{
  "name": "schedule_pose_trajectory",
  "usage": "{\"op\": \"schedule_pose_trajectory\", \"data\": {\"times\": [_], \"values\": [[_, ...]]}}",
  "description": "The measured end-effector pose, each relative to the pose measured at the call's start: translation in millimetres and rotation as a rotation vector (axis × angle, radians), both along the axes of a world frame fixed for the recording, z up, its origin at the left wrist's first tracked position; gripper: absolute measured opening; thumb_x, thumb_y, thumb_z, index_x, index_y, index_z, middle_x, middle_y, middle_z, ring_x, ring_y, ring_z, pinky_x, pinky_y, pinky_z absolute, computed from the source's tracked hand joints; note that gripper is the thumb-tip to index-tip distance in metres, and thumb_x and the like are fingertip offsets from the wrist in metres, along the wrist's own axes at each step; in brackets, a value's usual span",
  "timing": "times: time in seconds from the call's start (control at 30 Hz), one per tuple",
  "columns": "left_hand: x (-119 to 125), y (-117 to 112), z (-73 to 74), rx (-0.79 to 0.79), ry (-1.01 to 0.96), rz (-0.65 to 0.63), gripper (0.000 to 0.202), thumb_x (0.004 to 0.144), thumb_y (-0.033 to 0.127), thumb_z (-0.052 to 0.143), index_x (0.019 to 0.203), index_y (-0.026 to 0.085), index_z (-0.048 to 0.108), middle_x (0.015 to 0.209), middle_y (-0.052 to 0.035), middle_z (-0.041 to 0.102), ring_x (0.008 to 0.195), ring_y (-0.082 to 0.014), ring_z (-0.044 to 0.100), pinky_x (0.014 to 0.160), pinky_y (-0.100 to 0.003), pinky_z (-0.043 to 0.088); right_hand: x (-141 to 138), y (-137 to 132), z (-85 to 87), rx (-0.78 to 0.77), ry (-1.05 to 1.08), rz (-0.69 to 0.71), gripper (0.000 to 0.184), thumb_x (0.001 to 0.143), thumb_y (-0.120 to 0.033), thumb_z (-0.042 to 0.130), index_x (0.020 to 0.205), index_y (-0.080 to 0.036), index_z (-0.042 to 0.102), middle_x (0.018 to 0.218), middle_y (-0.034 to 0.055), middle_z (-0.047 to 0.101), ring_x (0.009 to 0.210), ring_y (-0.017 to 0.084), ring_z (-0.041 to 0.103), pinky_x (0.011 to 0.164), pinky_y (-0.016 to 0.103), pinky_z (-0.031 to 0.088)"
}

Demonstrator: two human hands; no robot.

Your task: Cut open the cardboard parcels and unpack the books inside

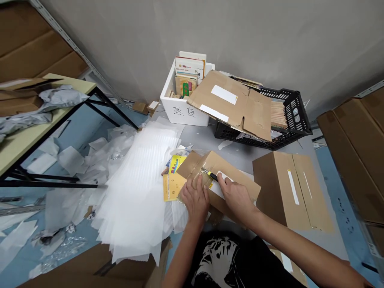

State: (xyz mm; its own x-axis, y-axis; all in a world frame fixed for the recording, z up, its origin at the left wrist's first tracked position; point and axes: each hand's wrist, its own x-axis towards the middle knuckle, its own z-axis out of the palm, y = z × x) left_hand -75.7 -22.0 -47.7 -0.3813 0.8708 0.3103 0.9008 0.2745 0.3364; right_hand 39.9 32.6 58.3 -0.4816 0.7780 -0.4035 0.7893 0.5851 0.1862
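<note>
The person's right hand [237,197] is holding a black-and-yellow cutter [213,176], its grip closed round the handle. The left hand's [195,198] grip is resting open on a brown cardboard box [224,163]. This box is sitting on the smooth gray worktop [196,137], with shiny tape [205,164] on top. Thin, white, ribbed sheets [136,192] are lying on the left, and another brown box [270,188] is standing on the right. Behind, a hard white bin [168,107] and a black crate [301,114] with holes are holding books [278,113]. A plain gray wall [270,40] is standing behind.

Black top [255,262] — perhaps a T-shirt — with splashy white print [217,264].
</note>
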Motion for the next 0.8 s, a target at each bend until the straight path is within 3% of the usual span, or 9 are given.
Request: {"op": "schedule_pose_trajectory", "data": {"times": [0.27, 0.6, 0.8], "values": [[-0.3, -0.3, 1.1, -0.067, -0.046, 0.023, 0.042, 0.092, 0.029, 0.042, 0.13, 0.018, 0.056, 0.123, -0.0179, 0.049, 0.113, -0.0313, 0.044, 0.092, -0.047, 0.039, 27.5, -11.5, -5.4, -0.044, -0.037, -0.02, 0.048, 0.089, -0.004, 0.037, 0.136, -0.012, 0.038, 0.091, 0.011, 0.066, 0.071, 0.018, 0.07, 0.052, 0.024, 0.047], [-2.5, 1.9, 3.7, -0.099, -0.086, 0.003, 0.046, 0.092, 0.032, 0.04, 0.133, 0.015, 0.051, 0.125, -0.0202, 0.044, 0.113, -0.0325, 0.042, 0.092, -0.049, 0.038, 121.3, -62.5, 6.5, -0.052, -0.219, -0.133, 0.063, 0.079, 0.008, 0.044, 0.135, -0.021, 0.047, 0.076, 0.0035, 0.065, 0.061, 0.015, 0.067, 0.043, 0.022, 0.034], [-2.9, 3.2, 4.7, -0.117, -0.084, -0.005, 0.046, 0.092, 0.032, 0.04, 0.134, 0.016, 0.049, 0.125, -0.0191, 0.043, 0.113, -0.0318, 0.042, 0.094, -0.05, 0.037, 130.7, -71.8, 8.7, -0.042, -0.18, -0.197, 0.066, 0.076, 0.009, 0.047, 0.134, -0.022, 0.049, 0.076, 0.0036, 0.065, 0.06, 0.016, 0.066, 0.042, 0.023, 0.032]]}}
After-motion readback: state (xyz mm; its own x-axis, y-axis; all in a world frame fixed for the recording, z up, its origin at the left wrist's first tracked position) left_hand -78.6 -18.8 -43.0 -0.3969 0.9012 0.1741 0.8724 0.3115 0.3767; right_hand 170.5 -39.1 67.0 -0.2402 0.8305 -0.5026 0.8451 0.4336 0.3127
